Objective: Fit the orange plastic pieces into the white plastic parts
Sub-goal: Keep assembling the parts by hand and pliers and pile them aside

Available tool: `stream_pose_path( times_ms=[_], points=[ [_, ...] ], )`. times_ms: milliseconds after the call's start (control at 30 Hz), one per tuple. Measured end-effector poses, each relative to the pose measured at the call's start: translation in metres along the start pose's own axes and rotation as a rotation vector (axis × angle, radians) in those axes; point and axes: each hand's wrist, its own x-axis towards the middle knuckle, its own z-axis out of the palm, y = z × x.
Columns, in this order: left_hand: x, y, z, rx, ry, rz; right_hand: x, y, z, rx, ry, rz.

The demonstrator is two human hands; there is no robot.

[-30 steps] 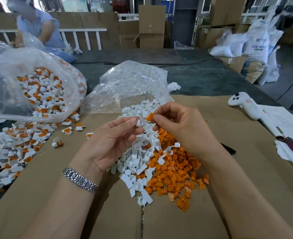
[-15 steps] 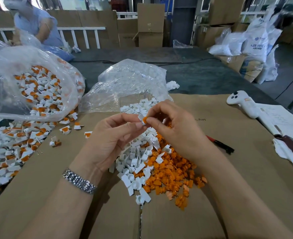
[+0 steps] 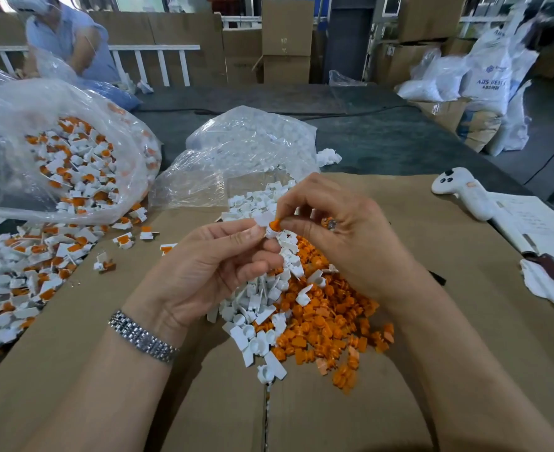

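At the centre of the frame, above a mixed heap, the left hand (image 3: 204, 272) pinches a white plastic part (image 3: 264, 220) between thumb and forefinger, its grip clamped on that part, while the right hand (image 3: 344, 236) pinches an orange plastic piece (image 3: 274, 225) with thumb and forefinger, grip clamped on it, and holds it against the white part (how far it sits in, I cannot tell). A ring (image 3: 330, 224) shows on the right hand and a metal watch (image 3: 143, 337) on the left wrist. Below the hands lie loose white parts (image 3: 253, 334) beside a pile of orange pieces (image 3: 328, 324), all on the cardboard surface (image 3: 464, 321). To the left of the frame, a clear bag (image 3: 15, 132) holds assembled white-and-orange parts, with more of them (image 3: 18, 272) spilled below it. Behind the hands lies a second clear bag (image 3: 253, 148) of white parts. At the right edge lie a white controller (image 3: 461, 190) and papers (image 3: 536, 226).
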Motion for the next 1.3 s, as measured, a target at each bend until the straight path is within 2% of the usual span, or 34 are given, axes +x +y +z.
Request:
stream_pose_path(
  times_ms=[167, 300, 400, 600, 833, 933, 1133, 1300],
  points=[
    [0.000, -0.001, 0.000, 0.023, -0.054, 0.021, -0.001, 0.003, -0.003, 0.004, 0.007, -0.001],
    [0.004, -0.002, 0.001, 0.064, -0.003, 0.136, -0.002, 0.008, 0.000, 0.192, 0.090, 0.178],
    [0.004, -0.002, 0.002, 0.104, 0.026, 0.192, -0.002, 0.009, 0.001, 0.252, 0.080, 0.207],
    [0.003, -0.004, 0.005, 0.174, 0.073, 0.228, -0.002, 0.006, 0.012, 0.101, 0.120, 0.125],
    [0.003, -0.003, 0.009, 0.137, 0.085, 0.270, -0.002, 0.005, 0.014, -0.055, 0.126, 0.060],
    [0.002, -0.001, 0.009, 0.132, 0.061, 0.266, -0.002, 0.005, 0.014, -0.087, 0.151, 0.035],
    [0.005, -0.006, 0.008, 0.185, 0.180, 0.290, -0.002, 0.005, 0.019, -0.083, 0.156, 0.045],
    [0.003, -0.005, 0.009, 0.178, 0.180, 0.290, -0.002, 0.006, 0.019, -0.066, 0.169, 0.055]
  ],
)
